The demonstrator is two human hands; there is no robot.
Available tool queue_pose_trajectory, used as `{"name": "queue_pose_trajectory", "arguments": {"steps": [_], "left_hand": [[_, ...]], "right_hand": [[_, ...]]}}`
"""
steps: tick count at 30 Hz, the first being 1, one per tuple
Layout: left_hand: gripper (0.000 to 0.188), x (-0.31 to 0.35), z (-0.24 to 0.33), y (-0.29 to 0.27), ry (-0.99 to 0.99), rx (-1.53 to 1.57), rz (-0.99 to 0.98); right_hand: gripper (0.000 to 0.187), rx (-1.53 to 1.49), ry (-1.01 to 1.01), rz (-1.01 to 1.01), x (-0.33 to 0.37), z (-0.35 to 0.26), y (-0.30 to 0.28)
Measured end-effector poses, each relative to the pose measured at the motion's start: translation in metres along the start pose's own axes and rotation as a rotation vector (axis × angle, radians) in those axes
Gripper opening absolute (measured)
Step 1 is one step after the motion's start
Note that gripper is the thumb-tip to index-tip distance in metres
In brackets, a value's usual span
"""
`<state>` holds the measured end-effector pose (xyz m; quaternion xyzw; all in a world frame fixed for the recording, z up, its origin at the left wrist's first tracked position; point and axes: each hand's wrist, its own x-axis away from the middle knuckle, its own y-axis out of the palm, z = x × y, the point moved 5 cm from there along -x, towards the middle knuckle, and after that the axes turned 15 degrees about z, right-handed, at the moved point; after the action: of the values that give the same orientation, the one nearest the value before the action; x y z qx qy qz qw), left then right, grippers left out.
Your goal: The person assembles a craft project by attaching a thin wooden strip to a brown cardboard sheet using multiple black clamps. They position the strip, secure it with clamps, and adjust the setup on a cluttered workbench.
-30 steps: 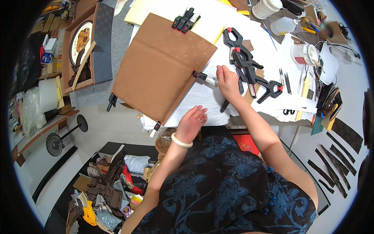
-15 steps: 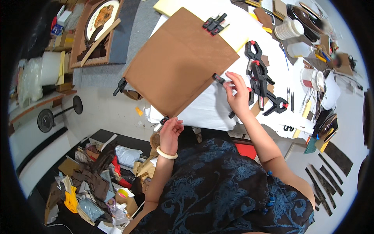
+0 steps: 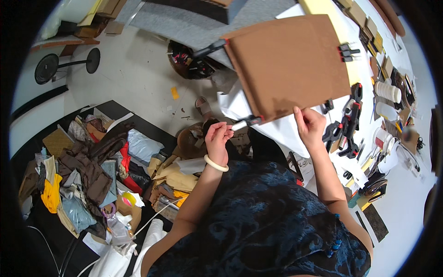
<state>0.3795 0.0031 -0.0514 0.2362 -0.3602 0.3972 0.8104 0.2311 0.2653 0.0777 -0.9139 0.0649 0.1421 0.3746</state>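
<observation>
The brown panel (image 3: 290, 64) lies at one o'clock, hiding part of the white sheet (image 3: 287, 133) beneath. At its half past five, the right hand (image 3: 312, 128) has fingers curled, thumb at the edge; whether they pinch it is unclear. The left hand (image 3: 218, 141) bunches its fingertips by the white-ended black clamp (image 3: 253, 121) at seven o'clock; I cannot tell their grip.

The brown panel (image 3: 290, 64) looks matt and smooth, like leather; the spring clamps (image 3: 353, 115) on the right look like black plastic. Thin white paper (image 3: 286, 136) shows nearer, grey felt-like cloth (image 3: 184, 23) far left. The bangle (image 3: 216, 164) is smooth.
</observation>
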Motion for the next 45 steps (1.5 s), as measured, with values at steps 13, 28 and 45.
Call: {"name": "queue_pose_trajectory", "arguments": {"steps": [13,28,45], "left_hand": [[0.012,-0.17,0.092,-0.244,-0.145,0.084,0.386],[0.013,-0.272,0.05,-0.306,-0.368,0.203,0.408],[0.044,-0.082,0.217,0.012,0.7,-0.189,-0.527]], "right_hand": [[0.036,0.291,0.001,-0.963,0.077,-0.057,0.572],[0.086,0.509,0.669,-0.377,0.005,0.017,0.824],[0.056,-0.419,0.144,-0.546,0.019,-0.194,0.272]]}}
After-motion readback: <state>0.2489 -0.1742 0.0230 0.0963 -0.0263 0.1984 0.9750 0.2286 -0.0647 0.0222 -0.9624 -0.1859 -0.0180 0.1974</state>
